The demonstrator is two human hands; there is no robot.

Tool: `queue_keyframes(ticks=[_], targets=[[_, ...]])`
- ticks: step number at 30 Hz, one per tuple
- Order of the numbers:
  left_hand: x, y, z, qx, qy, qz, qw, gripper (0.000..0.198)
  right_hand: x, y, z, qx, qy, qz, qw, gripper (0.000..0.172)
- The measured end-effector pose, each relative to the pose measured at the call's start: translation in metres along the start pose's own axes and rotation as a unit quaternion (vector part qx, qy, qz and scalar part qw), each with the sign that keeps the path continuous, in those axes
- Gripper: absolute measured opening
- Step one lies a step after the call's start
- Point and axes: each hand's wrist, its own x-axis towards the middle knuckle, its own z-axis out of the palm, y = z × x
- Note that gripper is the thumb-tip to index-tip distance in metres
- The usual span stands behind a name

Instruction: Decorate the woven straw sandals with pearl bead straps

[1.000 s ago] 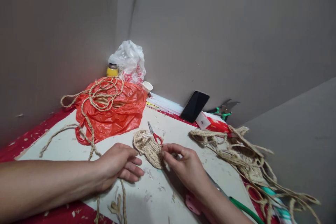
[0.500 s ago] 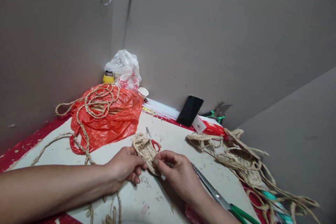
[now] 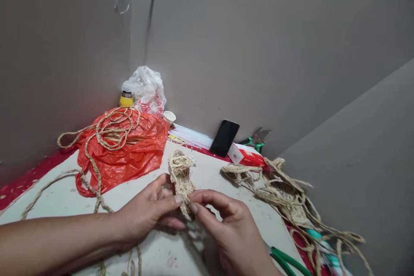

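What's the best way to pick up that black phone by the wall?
Probably by its two long edges near the top, coming from the front and slightly above. The phone seems to lean back with its dark flat face towards us, so those edges look easiest to pinch; the wall lies behind, and the red box crowds its lower right.

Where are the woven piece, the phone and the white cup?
Woven piece (image 3: 183, 182), head view: middle of its body, above the fingertips.
Phone (image 3: 224, 139), head view: middle of its dark face.
White cup (image 3: 169, 116), head view: at its open mouth.
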Motion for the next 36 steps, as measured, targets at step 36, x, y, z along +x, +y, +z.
queue_keyframes(ticks=[36], targets=[[0.004, 0.002, 0.001, 0.057, -0.001, 0.166, 0.985, 0.032, 0.002, -0.002, 0.017, -0.268, 0.133, -0.329, 0.895, 0.013]])
